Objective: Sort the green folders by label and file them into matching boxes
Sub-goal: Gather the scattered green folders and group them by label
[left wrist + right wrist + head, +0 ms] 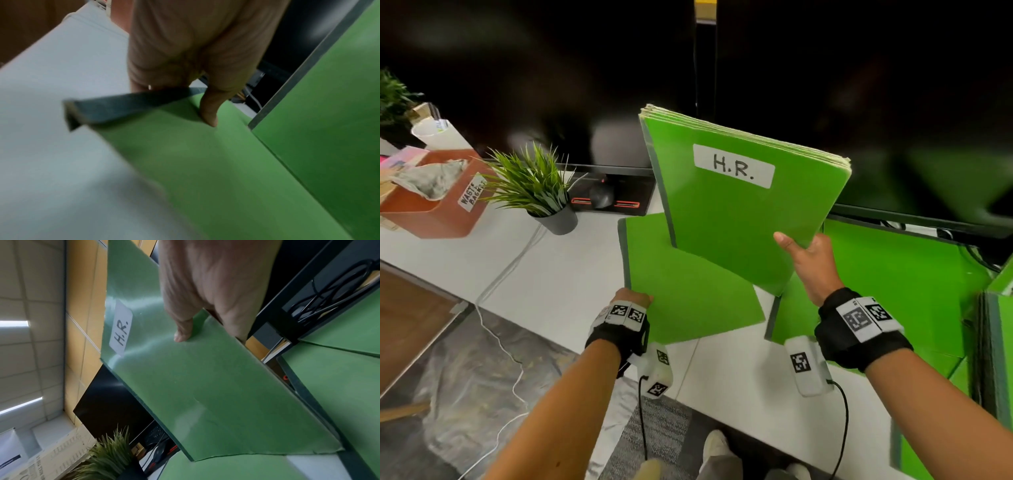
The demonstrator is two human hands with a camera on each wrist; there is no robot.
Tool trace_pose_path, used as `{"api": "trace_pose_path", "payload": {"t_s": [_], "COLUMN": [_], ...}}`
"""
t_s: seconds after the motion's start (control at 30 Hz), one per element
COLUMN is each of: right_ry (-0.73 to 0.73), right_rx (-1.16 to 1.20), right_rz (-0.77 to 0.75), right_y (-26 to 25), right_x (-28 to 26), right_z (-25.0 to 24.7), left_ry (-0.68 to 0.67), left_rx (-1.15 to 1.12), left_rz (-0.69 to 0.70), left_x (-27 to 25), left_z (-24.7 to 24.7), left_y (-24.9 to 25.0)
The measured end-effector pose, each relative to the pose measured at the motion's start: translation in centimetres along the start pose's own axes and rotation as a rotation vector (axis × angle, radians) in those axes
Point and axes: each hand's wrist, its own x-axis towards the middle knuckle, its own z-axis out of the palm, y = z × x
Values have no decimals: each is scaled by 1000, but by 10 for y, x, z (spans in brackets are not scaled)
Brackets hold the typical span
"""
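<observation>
Both hands are occupied and apart. My right hand point(812, 263) pinches the lower right edge of the H.R. folder point(739, 209), raised upright over the white desk point(558, 274). My left hand point(634, 297) grips the near corner of an unlabelled green folder point(688, 294), tilted up off the desk. More green folders point(914, 274) lie to the right. No box is in view. Risk: the one-edge pinch may let the loose sheets inside slide out if the H.R. folder tips.
</observation>
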Motion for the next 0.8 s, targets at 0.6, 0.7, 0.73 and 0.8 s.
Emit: {"api": "trace_pose_path", "payload": {"t_s": [0.6, 0.7, 0.73, 0.8], "right_ry": [183, 194, 204, 220], "right_rx": [162, 164, 165, 167], "right_rz": [50, -1, -14, -27], "right_y": [-41, -51, -53, -57], "right_x": [-1, -7, -9, -15], "right_z": [-38, -42, -45, -49], "left_ry": [-236, 116, 265, 509], "left_rx": [-458, -115, 7, 239], "left_rz": [880, 1022, 1026, 994], "left_x": [-99, -109, -116, -126], "left_z": [-62, -62, -63, -64], "left_y": [76, 102, 112, 128]}}
